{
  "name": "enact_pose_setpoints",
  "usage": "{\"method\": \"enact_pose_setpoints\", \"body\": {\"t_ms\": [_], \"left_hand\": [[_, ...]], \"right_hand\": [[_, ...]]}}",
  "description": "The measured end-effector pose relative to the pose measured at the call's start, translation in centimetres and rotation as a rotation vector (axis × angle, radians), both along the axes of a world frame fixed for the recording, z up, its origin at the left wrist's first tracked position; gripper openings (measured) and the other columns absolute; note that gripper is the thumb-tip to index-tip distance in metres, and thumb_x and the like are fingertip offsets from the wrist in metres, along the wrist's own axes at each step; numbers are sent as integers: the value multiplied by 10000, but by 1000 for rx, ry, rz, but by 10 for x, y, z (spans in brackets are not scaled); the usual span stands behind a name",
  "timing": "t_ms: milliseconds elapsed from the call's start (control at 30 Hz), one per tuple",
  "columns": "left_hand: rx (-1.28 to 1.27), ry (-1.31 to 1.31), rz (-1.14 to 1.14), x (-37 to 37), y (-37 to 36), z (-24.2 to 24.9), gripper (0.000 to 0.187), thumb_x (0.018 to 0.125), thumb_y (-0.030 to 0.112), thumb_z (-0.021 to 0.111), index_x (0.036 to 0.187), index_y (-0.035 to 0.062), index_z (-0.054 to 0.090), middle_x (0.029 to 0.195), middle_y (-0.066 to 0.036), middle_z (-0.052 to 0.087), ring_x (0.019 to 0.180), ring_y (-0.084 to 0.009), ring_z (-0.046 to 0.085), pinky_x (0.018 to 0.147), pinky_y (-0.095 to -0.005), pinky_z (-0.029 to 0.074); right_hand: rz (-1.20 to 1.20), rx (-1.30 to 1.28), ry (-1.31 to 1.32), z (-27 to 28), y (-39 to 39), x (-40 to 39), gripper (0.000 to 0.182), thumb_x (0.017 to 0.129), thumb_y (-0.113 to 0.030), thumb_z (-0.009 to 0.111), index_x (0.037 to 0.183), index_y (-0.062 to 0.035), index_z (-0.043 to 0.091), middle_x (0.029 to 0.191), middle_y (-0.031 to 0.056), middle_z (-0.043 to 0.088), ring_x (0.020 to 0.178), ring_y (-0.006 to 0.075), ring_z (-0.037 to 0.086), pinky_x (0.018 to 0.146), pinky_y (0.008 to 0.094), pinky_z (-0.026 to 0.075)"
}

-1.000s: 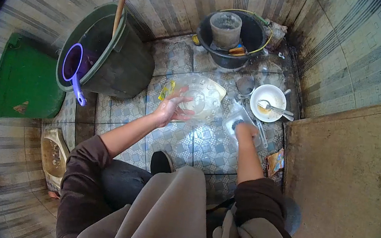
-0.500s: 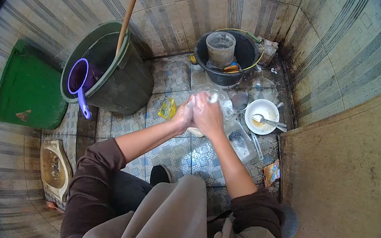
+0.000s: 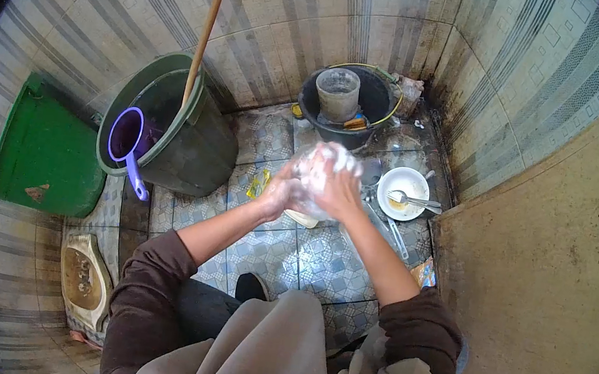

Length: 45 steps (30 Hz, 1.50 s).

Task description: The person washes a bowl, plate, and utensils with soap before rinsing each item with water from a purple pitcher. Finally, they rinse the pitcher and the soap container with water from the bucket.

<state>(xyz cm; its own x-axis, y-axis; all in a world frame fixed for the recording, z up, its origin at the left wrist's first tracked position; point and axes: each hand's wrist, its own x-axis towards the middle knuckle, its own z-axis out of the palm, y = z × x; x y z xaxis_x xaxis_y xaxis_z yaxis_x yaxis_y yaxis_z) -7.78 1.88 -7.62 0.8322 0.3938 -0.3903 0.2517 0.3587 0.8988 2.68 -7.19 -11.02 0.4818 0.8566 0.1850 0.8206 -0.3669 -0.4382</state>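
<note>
Both hands meet above the tiled floor, clasped around a clear, sudsy container. The left hand cups it from the side and below with fingers curled on it; the right hand wraps over its top and near side, fingers closed on it. The container is held in the air, above a pale lid on the floor.

Just to the right a white bowl with a spoon sits on the tiles. Behind the hands stands a black basin holding a grey cup. To the left is a green bucket with a purple dipper hooked on its rim and a wooden pole leaning in it. A yellow sachet lies beside the bucket; its print is too small to read, and no other writing is legible.
</note>
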Motion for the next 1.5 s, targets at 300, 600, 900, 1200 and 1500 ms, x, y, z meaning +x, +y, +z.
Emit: {"method": "enact_pose_setpoints", "body": {"t_ms": [300, 600, 900, 1200, 1500], "left_hand": [[-14, -5, 85, -3, 2, -8, 565, 805, 533, 240, 1224, 157, 277, 1177, -70, 392, 1021, -238, 440, 643, -395, 494], [64, -10, 87, -13, 9, -16, 410, 823, 296, 391, 1192, 124, 334, 1088, -40, 442, 914, -182, 472, 652, -383, 480], [-9, -37, -46, -22, 23, 10, 476, 760, 85, 318, 1217, 152, 202, 1122, -136, 416, 895, -304, 521, 587, -390, 515], [81, -87, -153, -17, 9, 12, 597, 679, 52, 389, 1241, 141, 208, 1153, -106, 366, 937, -250, 483, 549, -361, 524], [63, -18, -95, -21, 4, 14, 535, 693, 36, 327, 1216, 134, 277, 1144, -106, 379, 897, -232, 502, 524, -343, 523]], "right_hand": [[-141, 270, 350, 16, 13, -39, 537, 701, -245, 522, 1164, -70, 314, 960, 257, 463, 839, 401, 472, 695, 428, 396], [99, -13, -105, 23, 7, 0, 180, 690, -247, 522, 736, -77, 560, 645, 121, 566, 596, 275, 559, 510, 379, 439], [178, 58, 182, 15, -1, -21, 392, 699, -185, 475, 1041, 4, 439, 1029, 245, 424, 945, 357, 424, 832, 435, 310], [-12, 592, 312, 17, 12, -43, 318, 675, -86, 513, 988, -40, 488, 928, 226, 512, 863, 350, 494, 716, 409, 390], [16, 334, -160, 12, 11, -16, 239, 634, -247, 560, 792, -69, 536, 683, 163, 534, 631, 321, 526, 542, 397, 411]]}}
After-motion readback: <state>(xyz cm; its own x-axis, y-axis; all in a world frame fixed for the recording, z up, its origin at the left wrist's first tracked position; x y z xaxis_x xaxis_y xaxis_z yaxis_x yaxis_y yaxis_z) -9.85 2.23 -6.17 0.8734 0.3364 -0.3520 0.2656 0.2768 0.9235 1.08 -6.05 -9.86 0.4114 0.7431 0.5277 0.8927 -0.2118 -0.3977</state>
